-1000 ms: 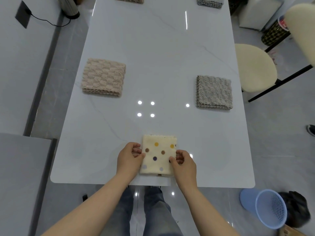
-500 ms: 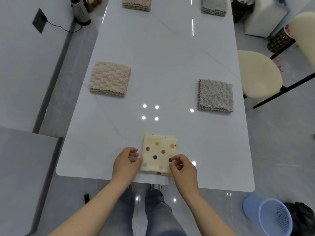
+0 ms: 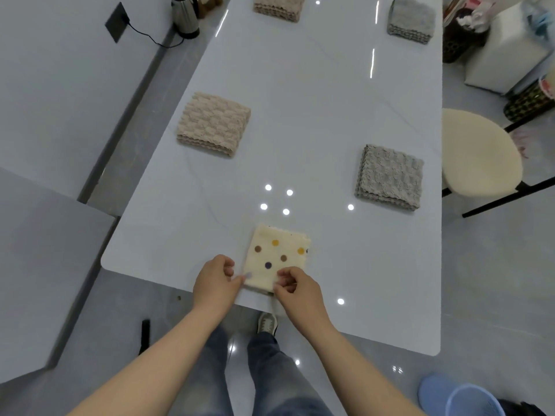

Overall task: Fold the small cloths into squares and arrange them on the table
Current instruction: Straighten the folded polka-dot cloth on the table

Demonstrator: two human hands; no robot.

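A cream cloth with coloured polka dots (image 3: 277, 256) lies folded into a square at the near edge of the white table (image 3: 300, 100). My left hand (image 3: 216, 280) pinches its near left corner with curled fingers. Over the near right part, my right hand (image 3: 295, 288) pinches the cloth's edge. A folded beige cloth (image 3: 213, 124) lies at the left and a folded grey cloth (image 3: 390, 177) at the right. At the far end lie another beige cloth (image 3: 277, 7) and another grey cloth (image 3: 411, 19), both folded.
A metal kettle (image 3: 184, 16) stands on the floor strip left of the table, plugged into the wall. A cream stool (image 3: 477, 151) stands at the table's right side. A blue basket (image 3: 459, 397) sits on the floor at the lower right, and boxes and a dark basket (image 3: 459, 40) are at the upper right.
Both hands slid from the cloth's sides back to its near corners. The view shifted, showing more of the far end. The folded cloths have not moved.
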